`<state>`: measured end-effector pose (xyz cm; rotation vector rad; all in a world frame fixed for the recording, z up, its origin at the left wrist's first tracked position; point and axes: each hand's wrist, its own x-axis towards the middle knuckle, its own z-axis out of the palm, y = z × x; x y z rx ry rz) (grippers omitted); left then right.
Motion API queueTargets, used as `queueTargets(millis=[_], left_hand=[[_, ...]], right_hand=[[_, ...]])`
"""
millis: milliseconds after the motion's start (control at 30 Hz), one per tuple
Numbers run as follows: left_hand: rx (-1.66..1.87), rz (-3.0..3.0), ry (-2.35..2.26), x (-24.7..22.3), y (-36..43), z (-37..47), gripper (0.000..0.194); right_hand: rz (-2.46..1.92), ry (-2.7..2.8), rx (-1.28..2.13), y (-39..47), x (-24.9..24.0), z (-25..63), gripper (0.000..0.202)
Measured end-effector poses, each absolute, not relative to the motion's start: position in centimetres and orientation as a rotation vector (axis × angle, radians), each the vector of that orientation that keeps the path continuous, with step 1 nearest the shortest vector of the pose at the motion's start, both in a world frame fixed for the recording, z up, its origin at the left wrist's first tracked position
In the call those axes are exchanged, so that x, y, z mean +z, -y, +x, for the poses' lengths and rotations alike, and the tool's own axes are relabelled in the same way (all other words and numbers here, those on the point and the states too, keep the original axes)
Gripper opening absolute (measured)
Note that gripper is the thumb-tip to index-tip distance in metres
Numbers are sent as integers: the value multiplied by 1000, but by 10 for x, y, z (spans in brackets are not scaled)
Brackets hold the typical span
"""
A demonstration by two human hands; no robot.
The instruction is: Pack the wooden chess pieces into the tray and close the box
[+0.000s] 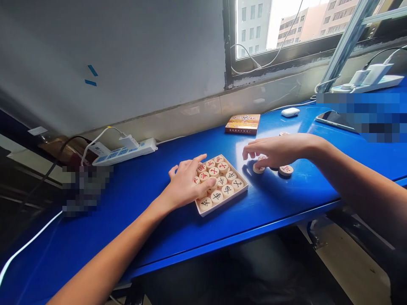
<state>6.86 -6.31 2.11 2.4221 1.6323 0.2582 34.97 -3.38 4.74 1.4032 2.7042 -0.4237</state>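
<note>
An open, shallow box [225,202] on the blue table holds several round wooden pieces with red or black characters. Spread across its left side is my left hand [187,180], fingers apart, the thumb over the pieces. To the right of the box, my right hand [273,148] is low over the table with its fingers apart and bent. Its thumb is at a round piece with a red character [259,170]; whether it touches is unclear. Another red-marked piece [285,170] lies below the right wrist, and one more [284,134] is partly hidden behind that hand.
A printed red-brown box [243,124] lies near the wall. Farther right are a white earbud case [290,112] and a phone [337,120]. Power strips [130,151] with cables stand at the left and back right. The table's front edge [235,238] runs below the hands.
</note>
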Motion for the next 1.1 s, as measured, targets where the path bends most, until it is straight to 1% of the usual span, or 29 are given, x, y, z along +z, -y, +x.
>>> queueTargets(millis=[133, 233, 300, 400, 567, 667, 767, 900, 1000, 1100], left_hand=[[240, 2408, -1568, 27, 60, 60, 68], [236, 2423, -1544, 28, 59, 57, 68], [231, 2430, -1541, 27, 59, 58, 68], [217, 2438, -1545, 26, 59, 59, 69], [175, 2452, -1528, 25, 58, 58, 67], [190, 2497, -1463, 22, 57, 56, 61], [229, 2517, -1367, 20, 58, 54, 53], [265, 2651, -1144, 26, 64, 53, 51], [251, 2816, -924, 34, 70, 55, 44], [238, 2905, -827, 37, 71, 55, 37]], right_hand=[[1400, -2721, -433, 36, 49, 351, 43], [1366, -2736, -418, 40, 45, 344, 33], [1344, -2783, -369, 42, 40, 338, 31], [1313, -2935, -288, 49, 38, 328, 31], [1186, -3284, -225, 66, 41, 305, 25], [1135, -3349, -123, 68, 41, 299, 31], [1236, -3206, -116, 58, 45, 316, 45], [1536, -2728, -228, 37, 51, 356, 54], [1565, -2514, -339, 28, 47, 366, 46], [1509, -2570, -315, 27, 40, 357, 34]])
